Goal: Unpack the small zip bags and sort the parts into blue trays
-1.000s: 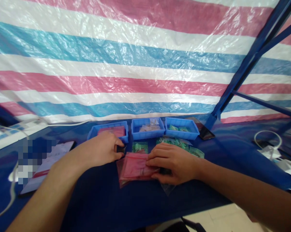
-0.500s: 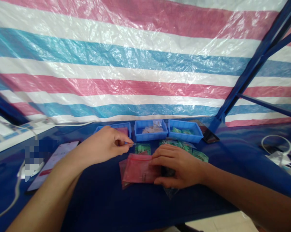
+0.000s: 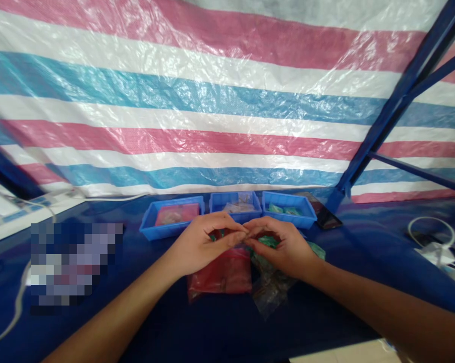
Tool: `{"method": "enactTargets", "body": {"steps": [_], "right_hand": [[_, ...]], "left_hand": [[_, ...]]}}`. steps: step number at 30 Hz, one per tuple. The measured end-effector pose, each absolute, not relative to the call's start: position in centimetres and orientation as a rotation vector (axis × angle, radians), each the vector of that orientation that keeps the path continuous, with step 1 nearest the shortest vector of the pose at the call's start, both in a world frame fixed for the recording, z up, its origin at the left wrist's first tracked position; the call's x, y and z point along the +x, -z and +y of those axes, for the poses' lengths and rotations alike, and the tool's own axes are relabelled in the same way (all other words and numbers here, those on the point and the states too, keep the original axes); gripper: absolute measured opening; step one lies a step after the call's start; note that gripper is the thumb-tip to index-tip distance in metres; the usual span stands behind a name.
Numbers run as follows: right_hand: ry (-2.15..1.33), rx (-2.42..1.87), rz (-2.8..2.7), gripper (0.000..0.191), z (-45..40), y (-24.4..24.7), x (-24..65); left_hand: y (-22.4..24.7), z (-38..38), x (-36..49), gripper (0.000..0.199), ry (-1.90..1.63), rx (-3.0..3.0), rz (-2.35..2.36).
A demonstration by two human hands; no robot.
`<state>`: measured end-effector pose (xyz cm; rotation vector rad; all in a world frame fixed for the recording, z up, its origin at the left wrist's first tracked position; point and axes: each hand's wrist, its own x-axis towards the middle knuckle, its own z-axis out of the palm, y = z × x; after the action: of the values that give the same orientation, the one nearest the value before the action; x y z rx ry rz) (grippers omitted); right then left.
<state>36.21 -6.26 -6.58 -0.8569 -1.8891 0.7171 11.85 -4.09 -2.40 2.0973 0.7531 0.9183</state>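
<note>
My left hand [image 3: 208,239] and my right hand [image 3: 278,242] meet fingertip to fingertip above the table, both in a pinch. What they pinch, if anything, is too small and blurred to name. Just under the left hand lies a red zip bag [image 3: 223,275], with at least one more beneath it. Below my right hand are clear plastic bags [image 3: 271,297] holding something dark. Green packets [image 3: 265,257] show partly between the fingers of the right hand, which hides the rest of them.
Three blue trays stand behind the hands: one with red bags [image 3: 146,229], one with clear bags [image 3: 214,212], one with green packets [image 3: 308,219]. A dark phone [image 3: 329,219] lies at right, near a white cable [image 3: 432,214]. A striped plastic sheet [image 3: 220,136] hangs behind.
My left hand has moved right and my right hand has lifted off the red bag, so their fingertips now meet. The left tray and clear bags show more fully.
</note>
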Motion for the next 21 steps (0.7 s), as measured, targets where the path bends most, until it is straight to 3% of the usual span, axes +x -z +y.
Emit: {"method": "enactTargets", "body": {"steps": [11,21], "right_hand": [[-0.599,-0.873,-1.905,0.025,-6.4,6.2,36.0],[-0.619,-0.868,-1.839,0.023,-6.0,6.8,35.8]], "left_hand": [[2.9,-4.8,12.6,0.012,-0.955,2.1,0.829],[4.0,-4.4,12.7,0.032,-0.999,1.999,0.857]]}}
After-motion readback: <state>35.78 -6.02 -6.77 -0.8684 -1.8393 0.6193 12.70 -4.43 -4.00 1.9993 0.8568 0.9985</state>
